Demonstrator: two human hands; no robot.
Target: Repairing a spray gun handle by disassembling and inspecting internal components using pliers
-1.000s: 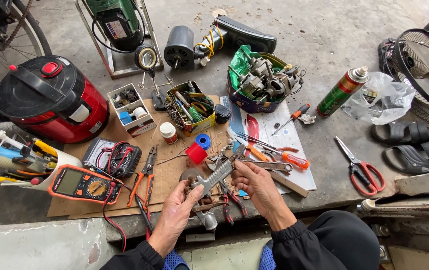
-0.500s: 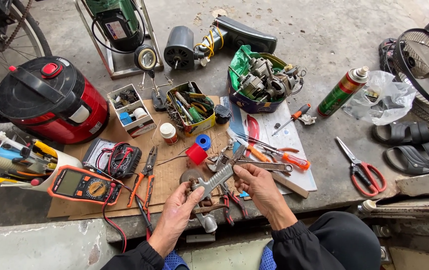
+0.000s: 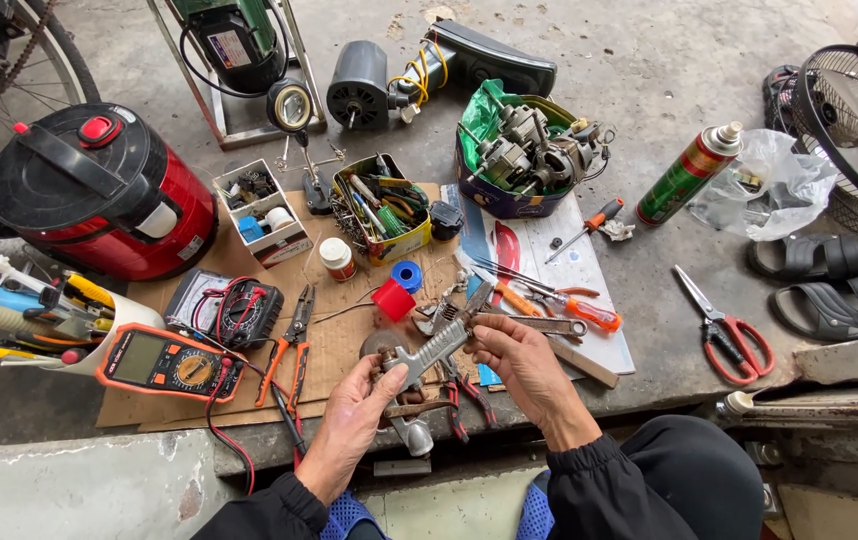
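My left hand (image 3: 349, 420) grips the lower handle of a grey metal adjustable wrench (image 3: 436, 345), which slants up to the right over the cardboard mat (image 3: 344, 340). My right hand (image 3: 521, 362) pinches the wrench near its upper jaw end. Under the hands lie red-handled pliers (image 3: 459, 400) and a rusty round metal part (image 3: 381, 347). A red plastic cap (image 3: 393, 300) sits just above the wrench.
An orange multimeter (image 3: 161, 365) and orange-handled cutters (image 3: 289, 345) lie left. A red-and-black pot (image 3: 99, 195), small parts boxes (image 3: 261, 215), a tub of motor parts (image 3: 529, 150), screwdrivers (image 3: 569, 305), a spray can (image 3: 689, 175), red scissors (image 3: 724, 325) and a fan grille (image 3: 854, 110) surround the mat.
Both hands hold the wrench in nearly the same place; only slight finger shifts at its upper end.
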